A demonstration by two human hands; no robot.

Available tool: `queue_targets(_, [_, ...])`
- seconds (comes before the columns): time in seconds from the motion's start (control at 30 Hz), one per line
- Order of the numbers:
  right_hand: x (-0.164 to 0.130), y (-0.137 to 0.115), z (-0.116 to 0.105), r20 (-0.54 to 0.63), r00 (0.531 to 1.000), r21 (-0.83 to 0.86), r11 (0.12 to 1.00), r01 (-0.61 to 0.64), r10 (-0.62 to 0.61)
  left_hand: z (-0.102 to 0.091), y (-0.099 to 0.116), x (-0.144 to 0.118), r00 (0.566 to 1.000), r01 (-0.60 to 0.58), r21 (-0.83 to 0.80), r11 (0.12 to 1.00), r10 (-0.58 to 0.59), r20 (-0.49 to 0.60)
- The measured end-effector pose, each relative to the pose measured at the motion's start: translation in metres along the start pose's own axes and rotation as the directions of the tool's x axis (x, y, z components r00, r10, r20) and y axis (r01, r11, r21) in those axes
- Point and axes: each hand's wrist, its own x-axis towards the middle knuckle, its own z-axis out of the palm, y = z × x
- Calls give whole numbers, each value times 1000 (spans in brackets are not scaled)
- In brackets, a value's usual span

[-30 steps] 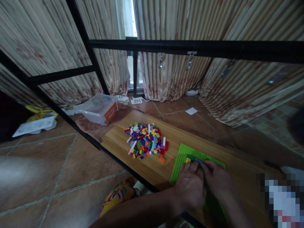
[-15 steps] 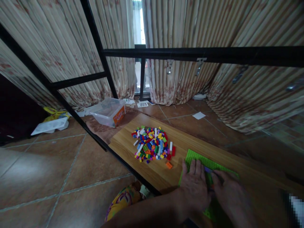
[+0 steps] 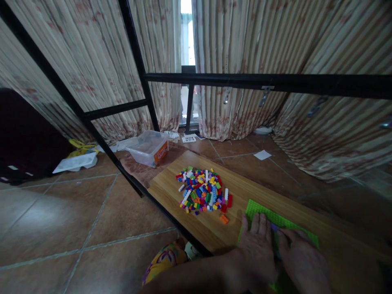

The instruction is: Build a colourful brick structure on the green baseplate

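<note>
A green studded baseplate (image 3: 266, 210) lies on the wooden board under both of my hands. My left hand (image 3: 259, 241) rests flat on it with the fingers stretched out. Just to the right, my right hand (image 3: 301, 255) is closed, its fingertips pressed at a purple brick (image 3: 274, 226) on the plate. Much of that brick and the plate's near part is hidden by my hands. Left of the plate lies a heap of mixed toy bricks (image 3: 202, 192), and an orange brick (image 3: 224, 219) sits apart at its near right side.
The wooden board (image 3: 190, 161) stretches diagonally across a tiled floor. Behind its left end stands a clear plastic bin (image 3: 142, 151) with an orange label. A black metal frame (image 3: 214, 78) crosses before the curtains, and one bar runs along the board's near edge.
The whole view has shifted, so everything appears slightly lower and further right. Both hands stay at the same place on the baseplate.
</note>
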Motion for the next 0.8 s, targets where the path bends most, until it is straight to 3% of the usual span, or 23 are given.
queue_targets(0.23, [-2, 14, 5, 5, 1000, 107, 994, 10, -11, -18, -11, -3, 995, 5, -160, 987, -20, -93])
queue_targets(0.43, [0, 13, 3, 9, 1000, 195, 980, -31, 30, -49, -39, 8, 969, 131, -235, 963, -175, -177])
queue_targets(0.53, [1, 11, 1, 30, 998, 182, 981, -66, 62, -71, -66, 16, 924, 239, -282, 929, -307, -227])
queue_targets(0.63, [2, 11, -1, 50, 995, 178, 980, -93, 85, -100, -104, 13, 853, 376, -345, 860, -467, -234])
queue_targets(0.67, [1, 11, -1, 47, 995, 180, 979, -94, 87, -111, -118, 9, 829, 441, -345, 829, -523, -197])
queue_targets(0.8, [2, 11, 0, 28, 997, 186, 980, -76, 72, -146, -166, -22, 817, 557, -261, 788, -576, 3])
